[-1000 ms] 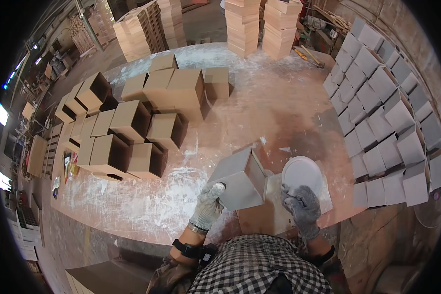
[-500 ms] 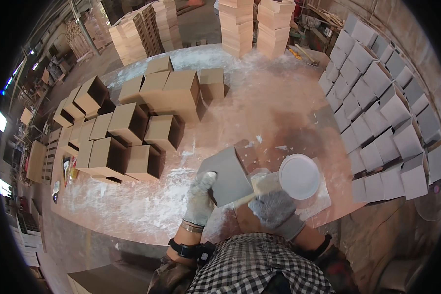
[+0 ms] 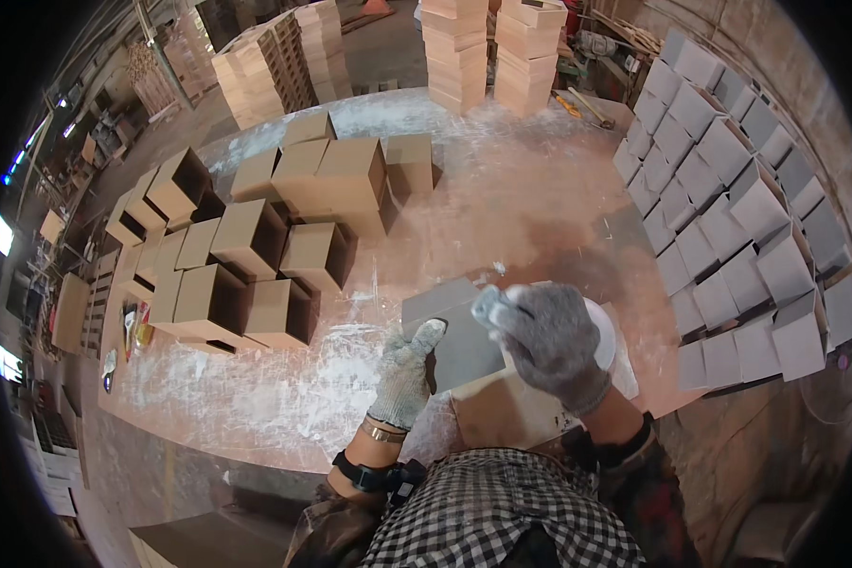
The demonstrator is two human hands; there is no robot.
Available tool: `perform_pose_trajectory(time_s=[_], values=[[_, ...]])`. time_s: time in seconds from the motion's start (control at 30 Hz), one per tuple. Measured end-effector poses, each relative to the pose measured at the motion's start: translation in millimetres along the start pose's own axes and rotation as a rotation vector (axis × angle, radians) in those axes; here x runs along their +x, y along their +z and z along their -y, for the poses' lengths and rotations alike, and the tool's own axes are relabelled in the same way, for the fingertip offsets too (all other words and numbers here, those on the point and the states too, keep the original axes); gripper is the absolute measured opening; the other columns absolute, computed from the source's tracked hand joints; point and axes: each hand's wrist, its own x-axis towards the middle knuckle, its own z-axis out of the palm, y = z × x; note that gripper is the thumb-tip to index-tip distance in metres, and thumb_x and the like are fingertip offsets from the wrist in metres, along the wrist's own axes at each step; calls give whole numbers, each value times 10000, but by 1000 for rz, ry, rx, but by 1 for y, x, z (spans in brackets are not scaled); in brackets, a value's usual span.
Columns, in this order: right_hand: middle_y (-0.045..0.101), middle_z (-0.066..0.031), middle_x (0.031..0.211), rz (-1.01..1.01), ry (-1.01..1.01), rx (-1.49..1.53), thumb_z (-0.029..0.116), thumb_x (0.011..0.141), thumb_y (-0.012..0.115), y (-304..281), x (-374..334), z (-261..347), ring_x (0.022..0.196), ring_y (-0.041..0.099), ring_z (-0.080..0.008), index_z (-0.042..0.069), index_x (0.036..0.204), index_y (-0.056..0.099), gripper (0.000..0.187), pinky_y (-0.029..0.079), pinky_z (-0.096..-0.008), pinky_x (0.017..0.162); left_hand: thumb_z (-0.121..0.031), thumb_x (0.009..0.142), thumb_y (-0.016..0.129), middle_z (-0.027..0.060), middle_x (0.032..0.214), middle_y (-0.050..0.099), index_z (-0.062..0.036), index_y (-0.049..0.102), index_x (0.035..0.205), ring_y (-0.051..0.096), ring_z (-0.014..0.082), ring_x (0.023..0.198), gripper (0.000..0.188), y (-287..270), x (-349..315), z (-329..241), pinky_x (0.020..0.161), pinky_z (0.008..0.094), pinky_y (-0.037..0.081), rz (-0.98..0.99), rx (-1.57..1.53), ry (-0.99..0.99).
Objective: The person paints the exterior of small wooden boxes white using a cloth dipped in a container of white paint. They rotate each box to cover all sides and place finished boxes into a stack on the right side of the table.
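Note:
A box with grey-coated faces (image 3: 464,343) lies tilted in front of me. My left hand (image 3: 407,374), in a pale dusty glove, grips its left side with the thumb on top. Above the box's right edge, my right hand (image 3: 551,343) in a grey glove is raised with its fingers closed. The wide brush with a pale wooden handle, seen in that hand a moment earlier, is now hidden behind the glove. Partly covered by the right hand is a round white tub or lid (image 3: 606,331). A brown cardboard box (image 3: 502,412) sits close to my body, below the grey one.
Bare brown boxes (image 3: 256,237) are stacked on the table's left side. Grey-coated boxes (image 3: 729,227) form a tall leaning stack at right. Pale box towers (image 3: 456,57) stand at the far edge, near a hammer (image 3: 592,109). Brushes (image 3: 137,327) lie at the left edge.
My right hand has lifted up and forward from beside the tub to over the box's right edge. The grey box has turned and shifted slightly right, with my left hand still on it.

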Motion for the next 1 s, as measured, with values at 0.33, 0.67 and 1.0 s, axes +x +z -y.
perform_pose_trajectory(time_s=[0.33, 0.67, 1.0], values=[[640, -62, 966, 246, -113, 161, 249, 783, 704, 28, -49, -2, 883, 622, -265, 154, 1003, 671, 242, 486, -408, 816, -136, 937, 621, 21, 913, 651, -54, 648, 1030, 636, 118, 810, 127, -11, 4, 3, 706, 264, 545, 12, -132, -113], [680, -100, 933, -73, 122, 662, 164, 748, 767, 19, -22, -24, 810, 642, -267, 76, 894, 695, 185, 514, -377, 735, -141, 934, 628, 25, 923, 652, -56, 648, 1003, 639, 116, 832, 112, -15, 11, -2, 706, 258, 546, 37, -72, -103], [662, -65, 1091, 48, -158, 482, 230, 802, 698, 50, -53, -4, 1054, 599, -265, 170, 1012, 686, 219, 425, -431, 979, -150, 933, 617, 46, 1026, 665, -45, 639, 1081, 643, 157, 911, 182, -19, 14, -6, 811, 297, 542, 47, -51, -185]])
